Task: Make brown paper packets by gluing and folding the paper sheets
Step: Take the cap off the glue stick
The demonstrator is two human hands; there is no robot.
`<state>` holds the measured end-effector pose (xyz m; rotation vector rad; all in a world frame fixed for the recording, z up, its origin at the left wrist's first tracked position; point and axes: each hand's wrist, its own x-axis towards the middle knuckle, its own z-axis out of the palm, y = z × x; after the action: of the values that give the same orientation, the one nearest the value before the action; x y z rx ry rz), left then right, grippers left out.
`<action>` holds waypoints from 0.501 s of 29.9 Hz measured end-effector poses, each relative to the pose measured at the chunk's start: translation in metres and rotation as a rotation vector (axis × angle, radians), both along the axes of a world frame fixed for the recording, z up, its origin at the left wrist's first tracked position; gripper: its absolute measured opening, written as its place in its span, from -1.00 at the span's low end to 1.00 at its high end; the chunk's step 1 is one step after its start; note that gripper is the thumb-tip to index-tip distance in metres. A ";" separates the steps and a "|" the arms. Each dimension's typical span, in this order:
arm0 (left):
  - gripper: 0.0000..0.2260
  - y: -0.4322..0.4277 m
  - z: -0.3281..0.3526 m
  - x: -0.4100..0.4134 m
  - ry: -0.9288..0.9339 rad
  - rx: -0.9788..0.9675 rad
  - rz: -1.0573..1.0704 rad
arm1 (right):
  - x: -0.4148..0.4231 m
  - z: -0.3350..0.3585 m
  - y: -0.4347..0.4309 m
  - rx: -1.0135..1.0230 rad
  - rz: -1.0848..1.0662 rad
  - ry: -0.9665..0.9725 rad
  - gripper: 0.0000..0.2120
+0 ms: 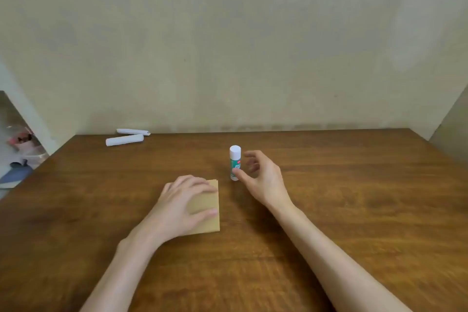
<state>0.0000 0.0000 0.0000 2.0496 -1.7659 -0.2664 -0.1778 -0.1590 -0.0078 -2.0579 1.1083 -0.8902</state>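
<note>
Both forearms enter from the bottom edge, elbows cut off by the frame. Left hand [184,204] lies flat on the folded brown paper [206,213], fingers straight and spread, pressing it to the wooden table [354,210]; nothing gripped. Palm and fingers cover the paper's left part, so only its right strip and two right corners show. Its long axis runs away from the camera, with layered edges at the far right corner. Right hand [263,176] hovers just right of the glue stick [235,162], fingers loosely curved and apart from the tube, holding nothing; the thumb tip sits at the tube's lower end, and contact cannot be confirmed. Glue stick stands upright just beyond the paper's far right corner, white cap on top, green label too blurred to read. Two white paper rolls [124,139] lie side by side at the far left edge, long axes roughly left-right. Blurred clutter [21,142] past the table's left side, unidentifiable.
</note>
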 end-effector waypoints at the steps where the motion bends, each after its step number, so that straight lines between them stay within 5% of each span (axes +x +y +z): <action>1: -0.69 -0.001 -0.001 -0.005 -0.023 0.004 -0.046 | 0.004 0.000 -0.002 0.004 -0.002 -0.011 -0.48; 15: -0.85 -0.012 -0.017 -0.007 -0.012 -0.029 -0.065 | -0.007 0.007 0.007 0.039 0.060 -0.052 -0.63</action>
<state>-0.0066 -0.0123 -0.0170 1.9801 -1.8351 -0.2465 -0.1843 -0.1520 -0.0009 -2.0147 1.0228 -0.8805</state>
